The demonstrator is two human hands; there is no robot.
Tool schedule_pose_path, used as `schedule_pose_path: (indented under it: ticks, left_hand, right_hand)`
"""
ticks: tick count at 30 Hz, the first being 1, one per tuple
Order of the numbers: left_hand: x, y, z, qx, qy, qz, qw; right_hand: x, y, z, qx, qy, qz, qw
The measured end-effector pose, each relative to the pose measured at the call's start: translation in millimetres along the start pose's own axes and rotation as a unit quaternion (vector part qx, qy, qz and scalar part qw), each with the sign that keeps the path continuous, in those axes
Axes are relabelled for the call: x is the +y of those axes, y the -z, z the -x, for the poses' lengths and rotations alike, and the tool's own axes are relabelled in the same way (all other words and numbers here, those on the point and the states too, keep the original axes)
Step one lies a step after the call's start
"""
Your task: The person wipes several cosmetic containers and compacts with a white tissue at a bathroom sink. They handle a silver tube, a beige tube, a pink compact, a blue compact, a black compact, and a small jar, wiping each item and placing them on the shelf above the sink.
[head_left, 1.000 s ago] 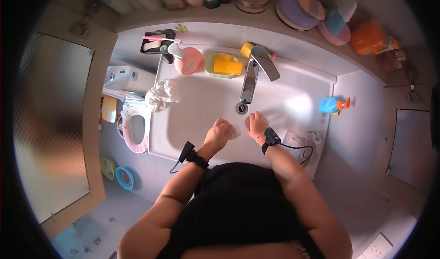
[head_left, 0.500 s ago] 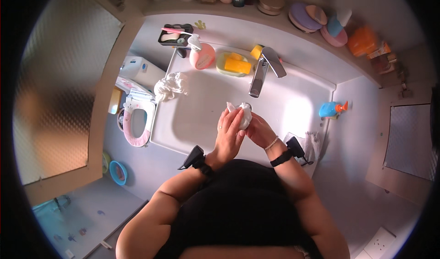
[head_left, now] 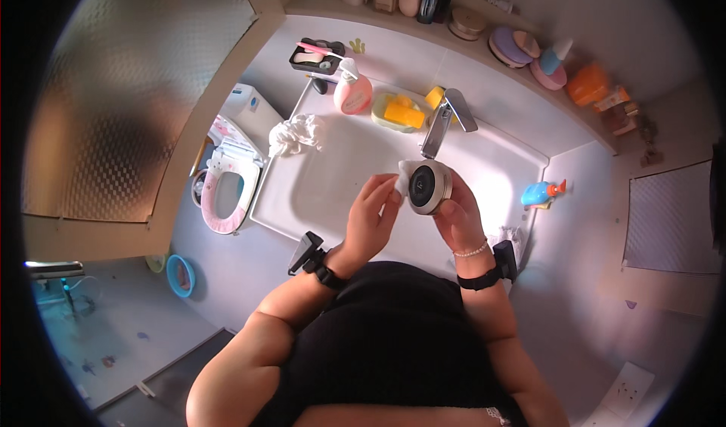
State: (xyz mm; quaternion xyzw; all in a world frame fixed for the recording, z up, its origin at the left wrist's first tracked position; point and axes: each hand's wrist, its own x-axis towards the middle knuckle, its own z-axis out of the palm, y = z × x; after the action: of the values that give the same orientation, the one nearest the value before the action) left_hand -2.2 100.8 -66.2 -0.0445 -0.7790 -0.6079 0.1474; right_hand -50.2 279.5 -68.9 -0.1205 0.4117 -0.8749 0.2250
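My right hand grips a short round object with a beige rim and a black circular face; I cannot make out what it is. It is tilted, its dark face turned to the left. In my left hand, a crumpled white tissue or cloth is pinched between thumb and fingers, touching or nearly touching the object's edge. Both hands are above the white washbasin, just in front of the chrome faucet. A black strap with a small device sits on each wrist.
Behind the basin stand a pink pump bottle, a dish with a yellow sponge and a black soap tray. A white cloth lies on the left rim. A blue bottle stands right; a shelf holds toiletries.
My hands have drawn slightly apart. The round object's black face has come into view in my right hand, while the white tissue is now at my left fingertips. The whole view has shifted slightly.
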Motion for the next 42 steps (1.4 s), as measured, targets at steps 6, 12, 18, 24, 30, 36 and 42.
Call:
schedule_pose_path:
  ticks: [6,12,18,24,30,36,42]
  left_hand:
    - [9.5,5.3,10.9,-0.058,0.01,0.089,0.994]
    - [17.8,11.6,11.8,-0.135,0.112,0.427,0.887]
    - [30.8,15.4,6.2,-0.159,0.062,0.427,0.888]
    - [31.4,17.5,10.3,-0.115,0.025,0.508,0.853]
    - [36.3,19.1,10.0,-0.117,0.106,0.498,0.853]
    - [36.1,17.9,4.7,-0.13,0.185,0.569,0.791]
    - [28.6,8.3,6.0,-0.094,0.226,0.59,0.769]
  right_hand:
    - [-23.6,-23.1,6.8,0.01,0.043,0.189,0.981]
    - [-52.7,-46.5,15.7,-0.015,0.212,0.582,0.785]
    - [-59.4,-69.4,23.1,-0.007,0.267,0.579,0.77]
    - [-58.9,-75.1,37.0,0.014,0.09,0.594,0.799]
    - [-53.4,-75.4,39.8,0.134,0.159,0.427,0.88]
    - [-68.6,-64.4,35.2,0.18,0.278,0.659,0.675]
    - [-65.7,-59.9,45.0,0.275,0.261,0.424,0.822]
